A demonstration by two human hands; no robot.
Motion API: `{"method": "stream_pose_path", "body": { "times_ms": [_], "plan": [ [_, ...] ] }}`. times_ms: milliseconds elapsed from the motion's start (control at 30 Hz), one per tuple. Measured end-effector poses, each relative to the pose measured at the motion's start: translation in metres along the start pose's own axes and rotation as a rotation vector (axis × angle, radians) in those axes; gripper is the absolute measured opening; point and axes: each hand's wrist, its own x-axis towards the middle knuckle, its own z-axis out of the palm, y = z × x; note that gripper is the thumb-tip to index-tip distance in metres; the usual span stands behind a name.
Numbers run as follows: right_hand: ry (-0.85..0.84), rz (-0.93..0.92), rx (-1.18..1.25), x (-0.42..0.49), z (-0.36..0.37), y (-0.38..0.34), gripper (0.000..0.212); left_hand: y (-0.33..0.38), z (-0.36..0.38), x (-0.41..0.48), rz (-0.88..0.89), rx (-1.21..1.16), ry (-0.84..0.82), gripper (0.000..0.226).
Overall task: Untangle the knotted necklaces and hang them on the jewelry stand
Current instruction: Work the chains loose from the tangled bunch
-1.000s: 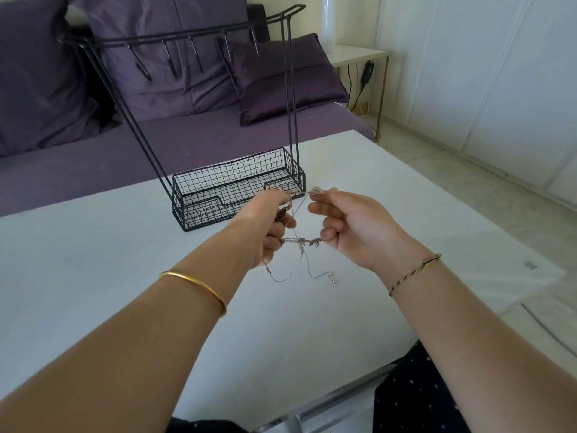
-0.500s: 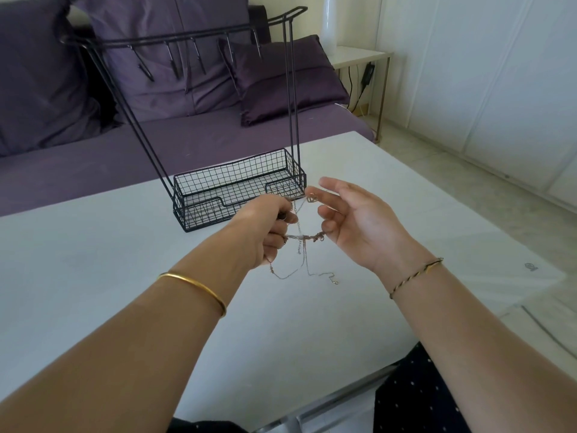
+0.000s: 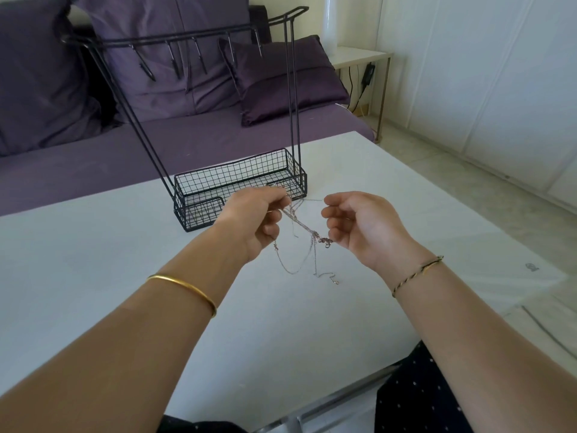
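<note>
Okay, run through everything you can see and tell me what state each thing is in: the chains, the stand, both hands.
Necklaces: knotted together, held up over the table, loose ends hanging down.
Jewelry stand: upright on the table, hooks bare.
Left hand: fingers curled, pinching the chains' upper end.
Right hand: fingers curled, pinching the tangle's lower end by a clasp.

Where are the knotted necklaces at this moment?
The necklaces hang mid-frame in the head view, over the table, before the jewelry stand, stretched between the left hand, pinching the top, and the right hand at the knot.
</note>
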Motion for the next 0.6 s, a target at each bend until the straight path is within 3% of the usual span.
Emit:
{"method": "stream_pose_path", "body": {
  "times_ms": [200, 433, 600],
  "plan": [
    [0.034, -0.010, -0.062, -0.001, 0.000, -0.001, 0.027, 0.000, 0.001, -0.002, -0.004, 0.000, -0.046, 0.010],
    [0.001, -0.171, -0.513, -0.008, -0.002, -0.003, 0.007, -0.002, 0.001, -0.005, 0.100, 0.233, -0.036, 0.007],
    [-0.074, -0.227, -0.579, -0.011, 0.000, -0.001, 0.010, -0.002, 0.002, -0.007, 0.145, 0.269, -0.044, 0.011]
  ]
}}
